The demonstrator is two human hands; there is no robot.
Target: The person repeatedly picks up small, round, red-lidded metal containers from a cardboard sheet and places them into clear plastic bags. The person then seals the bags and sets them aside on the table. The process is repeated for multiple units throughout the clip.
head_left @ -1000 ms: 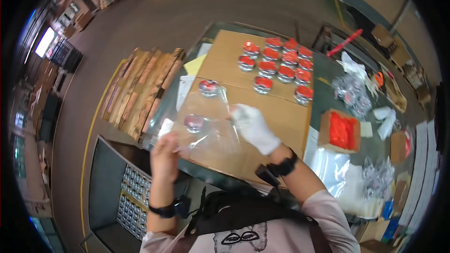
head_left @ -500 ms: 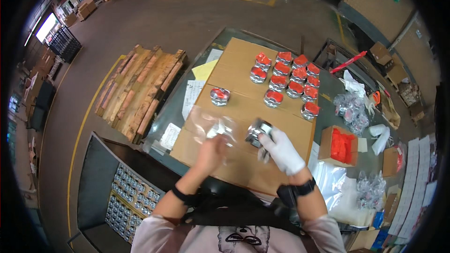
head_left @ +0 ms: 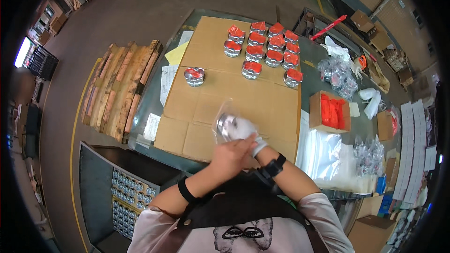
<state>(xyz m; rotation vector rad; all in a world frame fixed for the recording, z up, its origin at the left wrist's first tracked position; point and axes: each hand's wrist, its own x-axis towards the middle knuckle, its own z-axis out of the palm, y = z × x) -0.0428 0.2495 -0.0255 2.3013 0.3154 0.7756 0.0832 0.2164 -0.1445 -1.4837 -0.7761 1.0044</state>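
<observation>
Hands (head_left: 230, 155): apart→together | clear bag (head_left: 225, 108): now around metal part (head_left: 226, 125)

passable: mid cardboard (head_left: 225, 86) | blocking: red-topped parts (head_left: 254, 53) (far right; one left)

the metal part (head_left: 224, 125) held in the gloved right hand (head_left: 244, 129) is blurred behind the clear bag (head_left: 228, 106), and that hand's wrist is partly covered by the left hand (head_left: 232, 156) — what is gripped by the latter's fingertips cannot be made out. the grey bin (head_left: 94, 192) is cut off by the lower edge, the marks on the white paper (head_left: 151, 126) too small to be read.
</observation>
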